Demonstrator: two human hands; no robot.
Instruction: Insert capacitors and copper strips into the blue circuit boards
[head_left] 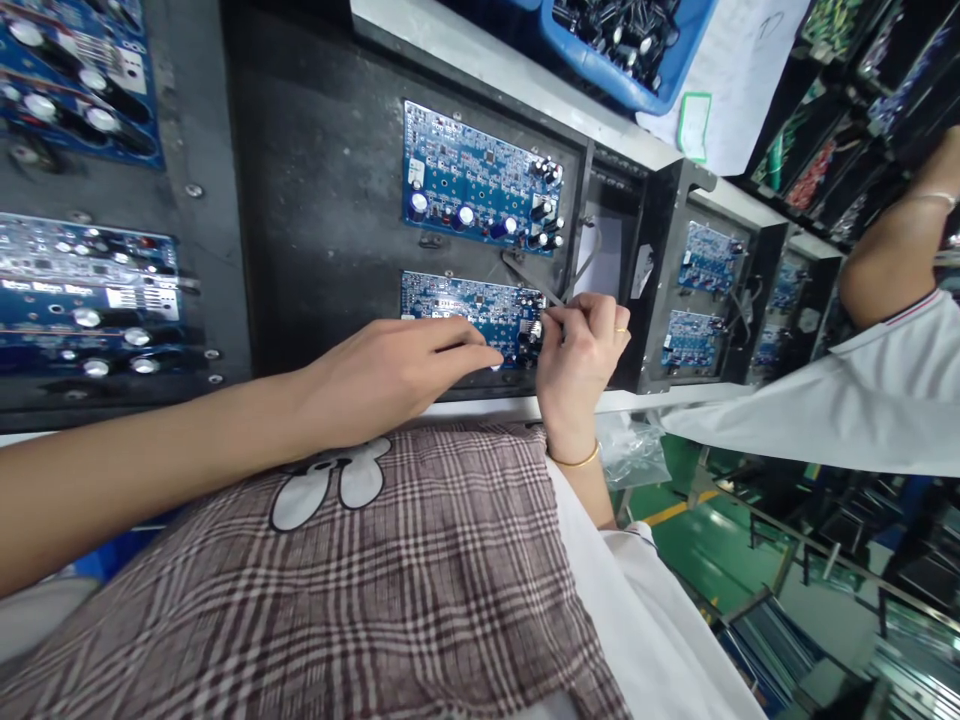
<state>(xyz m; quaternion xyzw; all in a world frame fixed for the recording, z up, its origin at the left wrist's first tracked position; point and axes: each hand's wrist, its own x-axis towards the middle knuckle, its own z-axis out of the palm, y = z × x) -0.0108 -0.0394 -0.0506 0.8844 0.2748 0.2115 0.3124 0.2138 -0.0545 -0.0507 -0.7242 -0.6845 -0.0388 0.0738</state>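
Note:
My left hand lies over the lower blue circuit board, fingers stretched toward its right half. A small gap shows between thumb and forefinger, and the thumb tip is right at a capacitor's pale top. At the board's right end my right hand has thumb and forefinger pinched together beside several small capacitors; what they hold is hidden. Both hands cover much of this board. Above it lies a second blue circuit board, carrying large capacitors along its lower edge and small ones at its right end.
Both boards sit in a black carrier tray with a metal lever. More populated boards lie left, others right. A blue bin of capacitors stands behind. A co-worker's arm reaches in at right, near component bins.

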